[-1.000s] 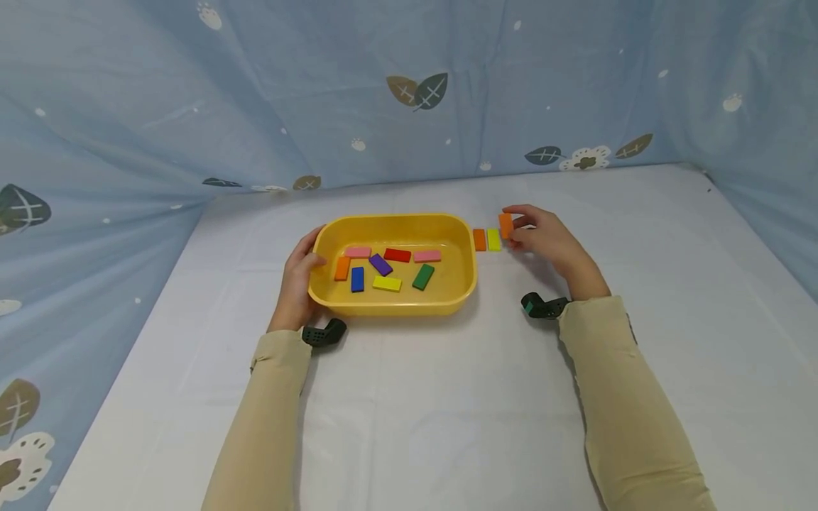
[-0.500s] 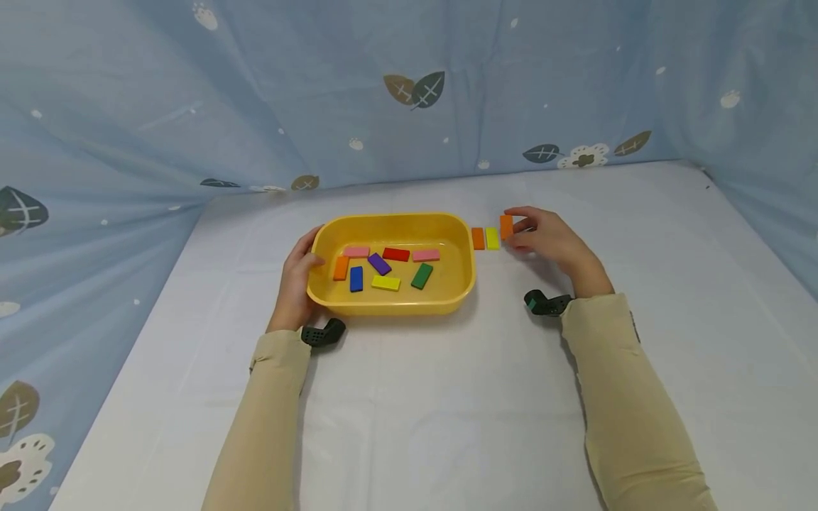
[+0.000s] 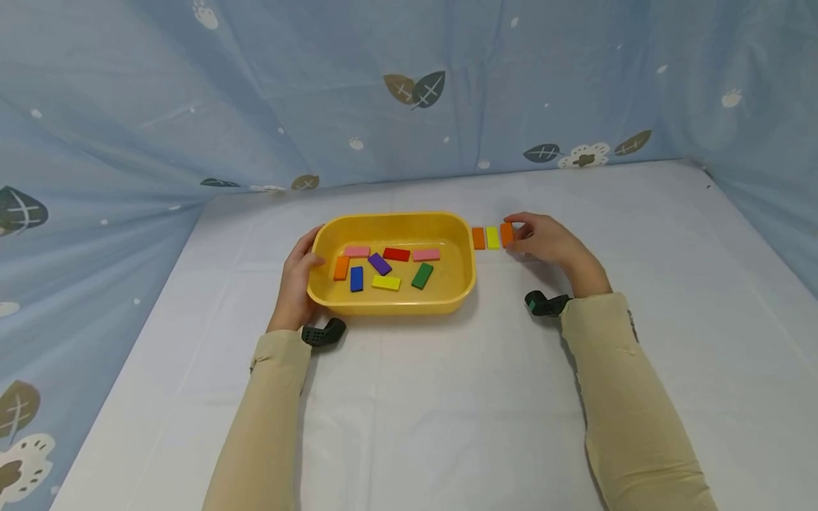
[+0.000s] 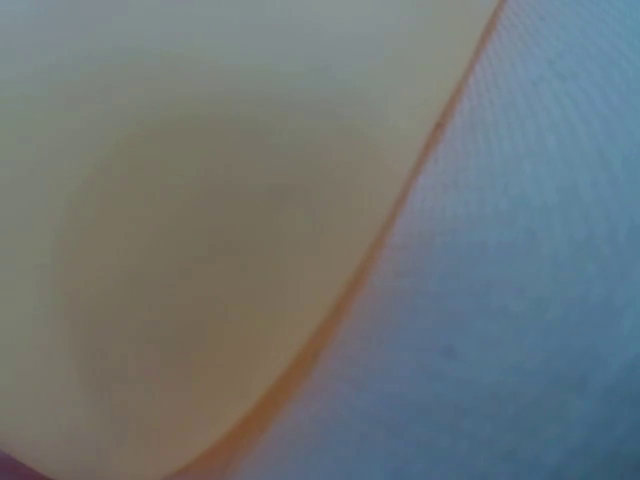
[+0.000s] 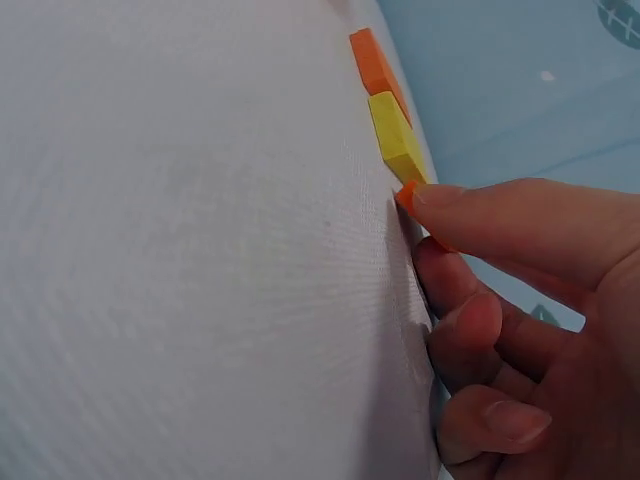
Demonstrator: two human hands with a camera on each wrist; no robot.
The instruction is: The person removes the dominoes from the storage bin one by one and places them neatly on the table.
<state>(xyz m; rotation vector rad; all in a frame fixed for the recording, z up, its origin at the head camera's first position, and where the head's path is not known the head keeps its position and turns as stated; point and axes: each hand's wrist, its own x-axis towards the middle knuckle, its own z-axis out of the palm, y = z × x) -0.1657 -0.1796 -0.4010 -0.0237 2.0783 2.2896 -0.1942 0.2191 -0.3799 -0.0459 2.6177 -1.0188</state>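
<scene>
My right hand pinches an orange block between thumb and fingers, low at the white tabletop. Just left of it lies a yellow block, and beyond that another orange block close to the tray's right end. In the right wrist view only a bit of the pinched orange block shows past the thumb. My left hand grips the left end of a yellow plastic tray, thumb over the rim. The left wrist view is filled by a blurred close-up of the tray wall.
Several flat blocks lie scattered in the tray, among them a red block, a purple block, a green block and a blue block. A patterned blue cloth hangs behind the white-covered table.
My right hand has brought the orange block down and slightly nearer, into line with the yellow and orange blocks. My left hand stays on the tray.
</scene>
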